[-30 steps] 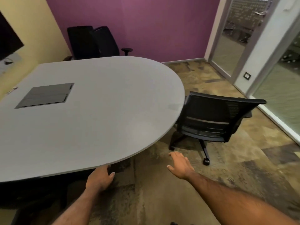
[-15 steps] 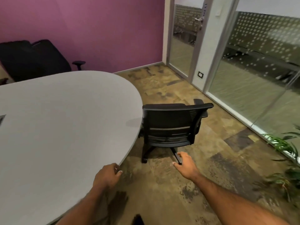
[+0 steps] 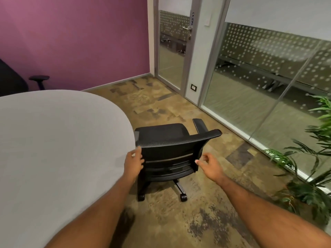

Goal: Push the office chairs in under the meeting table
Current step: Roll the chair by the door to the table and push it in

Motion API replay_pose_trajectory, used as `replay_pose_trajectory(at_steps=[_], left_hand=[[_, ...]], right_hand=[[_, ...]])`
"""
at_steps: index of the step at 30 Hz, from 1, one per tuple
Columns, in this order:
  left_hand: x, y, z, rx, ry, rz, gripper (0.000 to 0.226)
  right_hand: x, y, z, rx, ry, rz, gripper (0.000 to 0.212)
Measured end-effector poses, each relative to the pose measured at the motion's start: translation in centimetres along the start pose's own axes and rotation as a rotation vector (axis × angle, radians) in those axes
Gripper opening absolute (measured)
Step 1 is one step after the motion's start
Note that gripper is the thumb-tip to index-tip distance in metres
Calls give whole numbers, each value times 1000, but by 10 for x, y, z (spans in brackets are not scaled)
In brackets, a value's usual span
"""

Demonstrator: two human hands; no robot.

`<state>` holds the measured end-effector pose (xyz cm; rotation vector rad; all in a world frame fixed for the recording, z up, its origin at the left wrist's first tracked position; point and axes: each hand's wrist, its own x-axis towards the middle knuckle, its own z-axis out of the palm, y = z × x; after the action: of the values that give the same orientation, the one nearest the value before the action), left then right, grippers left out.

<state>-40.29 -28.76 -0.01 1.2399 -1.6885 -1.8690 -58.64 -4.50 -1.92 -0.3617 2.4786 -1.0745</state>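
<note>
Left hand grips office chair backrest's left edge. Right hand, fingers loosely curled, empty, touches its right edge. Meeting table lies left of both.

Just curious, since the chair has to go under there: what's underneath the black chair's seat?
Under the black chair a dark base shows, with a metal leg and two castors on the patterned floor. The backrest covers the centre column, and the far legs are hidden.

The single head-worn wide-angle view looks forward and down, close over the table's rounded end, edges perhaps distorted.
</note>
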Motion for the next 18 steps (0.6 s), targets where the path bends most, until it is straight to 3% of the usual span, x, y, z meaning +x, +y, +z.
replay_pose_trajectory(at_steps=[3, 7, 9, 12, 18], left_hand=[[34, 17, 5, -286, 40, -114, 53], [70, 28, 6, -322, 94, -194, 43], [86, 30, 8, -231, 107, -198, 39], [106, 27, 13, 103, 168, -147, 51], [128, 17, 25, 535, 134, -8, 59]], right_hand=[[21, -13, -6, 188, 80, 95, 49], [41, -25, -13, 458, 50, 219, 27], [52, -33, -18, 586, 3, 280, 40], [70, -41, -26, 759, -49, 343, 59], [105, -37, -39, 897, -137, 443, 67]])
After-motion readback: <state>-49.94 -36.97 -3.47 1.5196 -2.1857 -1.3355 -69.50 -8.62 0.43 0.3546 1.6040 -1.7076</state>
